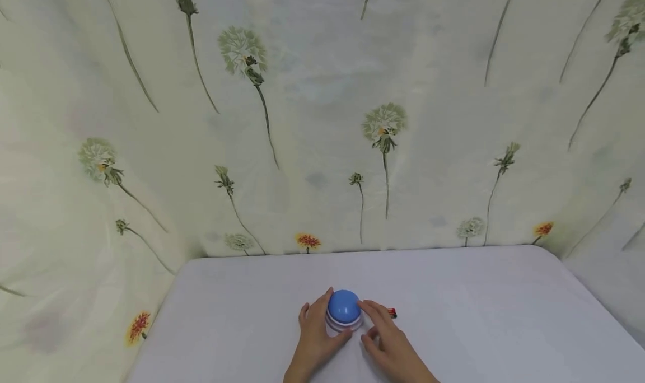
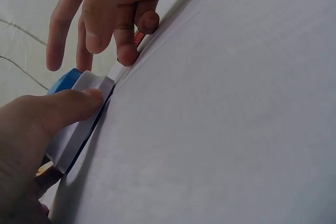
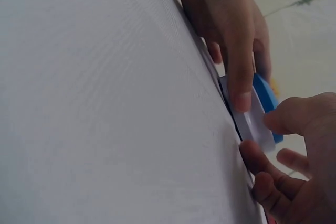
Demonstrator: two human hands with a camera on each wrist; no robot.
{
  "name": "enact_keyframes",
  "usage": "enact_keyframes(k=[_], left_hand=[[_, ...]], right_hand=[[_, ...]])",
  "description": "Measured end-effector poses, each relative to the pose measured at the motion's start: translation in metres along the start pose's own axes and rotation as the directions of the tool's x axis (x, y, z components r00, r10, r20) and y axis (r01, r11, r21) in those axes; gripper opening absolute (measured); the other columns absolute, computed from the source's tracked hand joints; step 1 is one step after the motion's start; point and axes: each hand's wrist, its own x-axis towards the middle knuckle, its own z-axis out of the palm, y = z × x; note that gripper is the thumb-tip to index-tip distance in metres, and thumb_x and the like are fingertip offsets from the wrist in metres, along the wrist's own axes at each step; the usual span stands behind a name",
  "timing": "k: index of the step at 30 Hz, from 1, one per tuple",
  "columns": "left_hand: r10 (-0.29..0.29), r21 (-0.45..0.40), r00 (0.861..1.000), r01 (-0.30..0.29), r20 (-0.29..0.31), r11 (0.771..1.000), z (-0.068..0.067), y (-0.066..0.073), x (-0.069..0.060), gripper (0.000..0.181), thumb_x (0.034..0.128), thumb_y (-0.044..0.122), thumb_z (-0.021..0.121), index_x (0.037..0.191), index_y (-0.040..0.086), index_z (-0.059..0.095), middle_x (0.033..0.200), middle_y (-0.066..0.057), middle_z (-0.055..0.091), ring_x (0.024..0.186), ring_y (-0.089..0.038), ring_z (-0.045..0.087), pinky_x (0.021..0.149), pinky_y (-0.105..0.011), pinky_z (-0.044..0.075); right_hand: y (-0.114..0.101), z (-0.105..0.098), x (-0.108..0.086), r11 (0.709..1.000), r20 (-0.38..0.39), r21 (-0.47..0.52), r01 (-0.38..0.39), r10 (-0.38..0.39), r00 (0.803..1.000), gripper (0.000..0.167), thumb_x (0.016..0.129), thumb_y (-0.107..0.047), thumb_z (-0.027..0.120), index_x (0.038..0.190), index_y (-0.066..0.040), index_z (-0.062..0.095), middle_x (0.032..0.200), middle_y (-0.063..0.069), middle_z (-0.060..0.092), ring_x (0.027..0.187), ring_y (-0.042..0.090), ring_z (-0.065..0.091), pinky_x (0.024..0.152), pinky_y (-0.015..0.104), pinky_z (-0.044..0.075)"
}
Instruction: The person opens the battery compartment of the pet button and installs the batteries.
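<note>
A round push button (image 1: 344,306) with a blue dome and a white base sits on the white table, close to its front edge in the head view. My left hand (image 1: 317,335) holds the base from the left; its thumb presses on the white rim (image 2: 79,129) in the left wrist view. On the other side is my right hand (image 1: 390,344), with fingers loosely bent and nothing gripped. Its index fingertip lies at the dome's right edge; whether it touches is hard to tell. In the right wrist view the dome (image 3: 266,95) shows between both hands.
Just beyond the right hand lies a small red and black item (image 1: 392,312), partly covered by the fingers. The white table (image 1: 242,299) has rounded far corners. Behind it hangs a curtain (image 1: 312,120) printed with dandelions.
</note>
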Motion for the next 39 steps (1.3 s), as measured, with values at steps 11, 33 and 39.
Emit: enact_keyframes(k=[11,33,39], left_hand=[[0.047,-0.019,0.999,-0.047,0.000,0.999,-0.006,-0.002,-0.001,0.099,0.0689,0.042,0.081,0.146,0.007,0.031,0.141,-0.007,0.049,0.127,-0.024,0.049,0.104,-0.057,0.025],[0.103,0.012,0.995,-0.103,-0.006,0.995,-0.004,-0.008,0.001,0.091,0.0692,0.035,0.081,0.144,0.015,0.035,0.140,-0.003,0.050,0.127,-0.019,0.049,0.103,-0.054,0.030],[0.121,-0.063,0.992,-0.120,0.016,0.991,-0.005,-0.013,-0.001,0.090,0.0706,0.037,0.081,0.146,0.022,0.034,0.147,-0.001,0.042,0.133,-0.022,0.043,0.102,-0.055,0.035]], right_hand=[[0.003,0.009,0.020,0.999,-0.017,-0.013,0.030,-0.030,0.999,0.075,0.083,-0.012,0.071,0.147,-0.021,0.034,0.147,0.016,0.036,0.063,-0.007,0.046,0.057,0.016,0.043],[0.007,0.018,0.034,0.998,-0.016,-0.012,0.055,-0.055,0.998,0.072,0.080,-0.030,0.075,0.143,-0.025,0.041,0.141,0.004,0.047,0.082,0.000,0.052,0.066,0.016,0.044],[0.005,0.018,0.033,0.997,-0.028,-0.028,0.077,-0.078,0.997,0.069,0.081,-0.030,0.074,0.142,-0.023,0.042,0.139,0.001,0.049,0.099,0.005,0.055,0.074,0.019,0.048]])
